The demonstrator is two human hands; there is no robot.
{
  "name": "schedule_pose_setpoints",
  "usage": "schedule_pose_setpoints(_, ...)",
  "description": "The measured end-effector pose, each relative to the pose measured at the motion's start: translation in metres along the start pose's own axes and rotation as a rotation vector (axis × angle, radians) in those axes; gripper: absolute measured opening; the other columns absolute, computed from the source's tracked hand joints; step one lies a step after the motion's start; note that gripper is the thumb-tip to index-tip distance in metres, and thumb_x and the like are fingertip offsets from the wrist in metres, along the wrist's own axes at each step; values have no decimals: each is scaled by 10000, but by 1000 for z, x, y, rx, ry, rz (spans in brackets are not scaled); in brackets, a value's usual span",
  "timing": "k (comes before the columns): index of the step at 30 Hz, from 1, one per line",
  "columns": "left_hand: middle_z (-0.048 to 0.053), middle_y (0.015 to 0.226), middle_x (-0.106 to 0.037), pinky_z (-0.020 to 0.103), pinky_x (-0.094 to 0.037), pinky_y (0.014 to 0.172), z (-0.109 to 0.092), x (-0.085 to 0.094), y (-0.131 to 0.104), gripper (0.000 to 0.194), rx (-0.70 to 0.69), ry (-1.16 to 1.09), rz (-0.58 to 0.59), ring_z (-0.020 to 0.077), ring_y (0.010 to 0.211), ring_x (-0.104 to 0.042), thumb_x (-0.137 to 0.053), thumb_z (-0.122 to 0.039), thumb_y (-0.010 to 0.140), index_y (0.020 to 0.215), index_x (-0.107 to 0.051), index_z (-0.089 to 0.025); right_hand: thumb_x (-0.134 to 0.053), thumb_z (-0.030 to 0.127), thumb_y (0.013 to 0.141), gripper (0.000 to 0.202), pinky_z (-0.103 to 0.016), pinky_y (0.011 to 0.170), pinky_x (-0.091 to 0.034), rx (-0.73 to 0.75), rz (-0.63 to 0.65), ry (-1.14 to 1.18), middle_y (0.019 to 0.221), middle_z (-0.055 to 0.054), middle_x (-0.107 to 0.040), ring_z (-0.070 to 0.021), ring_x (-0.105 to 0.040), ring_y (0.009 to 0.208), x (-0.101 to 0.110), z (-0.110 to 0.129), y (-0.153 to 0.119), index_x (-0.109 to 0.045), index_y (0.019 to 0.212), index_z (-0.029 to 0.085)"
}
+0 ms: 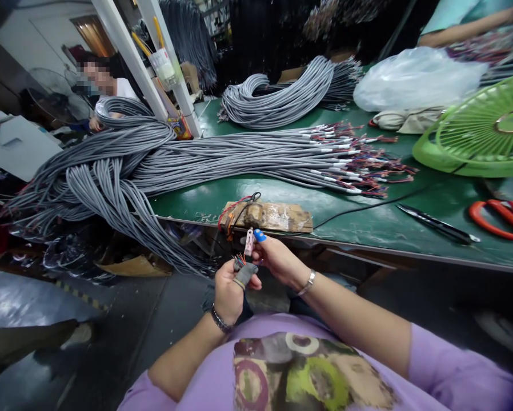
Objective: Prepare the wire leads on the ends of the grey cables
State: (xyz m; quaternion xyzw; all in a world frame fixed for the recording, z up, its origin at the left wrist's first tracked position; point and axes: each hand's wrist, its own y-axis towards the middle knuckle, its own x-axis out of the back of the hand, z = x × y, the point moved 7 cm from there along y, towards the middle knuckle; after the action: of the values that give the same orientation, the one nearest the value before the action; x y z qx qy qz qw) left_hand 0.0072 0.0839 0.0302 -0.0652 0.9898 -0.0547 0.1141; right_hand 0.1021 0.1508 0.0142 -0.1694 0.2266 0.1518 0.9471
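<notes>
Landmark: the wooden block (288,217), lying along the near edge of the green bench (188,208), with a brown lump on top and a red lead (235,203) looping at its left end.
Pale pink piece: a small slim connector (248,244), upright, just in front of the wooden block; whether the two touch, I cannot tell.
Right hand: the hand (280,260), blue wrap on its thumb, pinches the connector, just in front of the wooden block.
Left hand: the hand (231,288), a grey wrap on one digit, grips a small bunch of coloured wires (240,261), in front of the wooden block and left of the right hand; the wires sit just below the connector.
Grey cables: a long bundle (239,154) behind the wooden block, stripped coloured ends pointing right; its left part hangs over the bench edge. A coiled bundle (291,103) lies farther behind the block.
Tools: right of the wooden block, a slim black tool (439,224), then orange-handled scissors (475,212).
Fan: green (488,128), well right of and behind the wooden block.
Plastic bag: whitish (415,77), behind and right of the wooden block.
</notes>
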Motion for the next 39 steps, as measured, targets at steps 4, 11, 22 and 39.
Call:
schedule_pose_setpoints(4,1,524,-628,232,-464,510,1,-1,4,257,-11,6,-11,113,456,-560,-680,-403,713,685,-614,-156,-703,556,662,426,-213,473,-318,-39,4,53,523,43,-465,-72,-372,478,-3,0,2,-544,644,161)
schedule_pose_setpoints(11,-1,544,-631,233,-470,517,0,-3,6,211,-43,26,24,113,471,-565,-656,-363,753,708,-621,-159,-598,636,720,474,-229,489,-337,140,-99,-82,572,5,-535,-88,-401,500,9,6,1,-588,646,168)
schedule_pose_setpoints(22,-13,532,-629,233,-470,525,2,-2,5,233,-42,41,23,111,469,-564,-654,-377,756,686,-605,-160,-640,625,685,479,-228,494,-315,7,-22,59,542,24,-503,-80,-407,501,-7,3,2,-554,647,155)
schedule_pose_setpoints(39,-9,535,-619,232,-482,517,1,-4,8,223,-73,68,55,113,477,-572,-635,-348,788,688,-602,-151,-680,584,688,439,-250,502,-414,-58,98,291,656,-28,-609,-119,-506,539,-7,-18,11,-660,785,157)
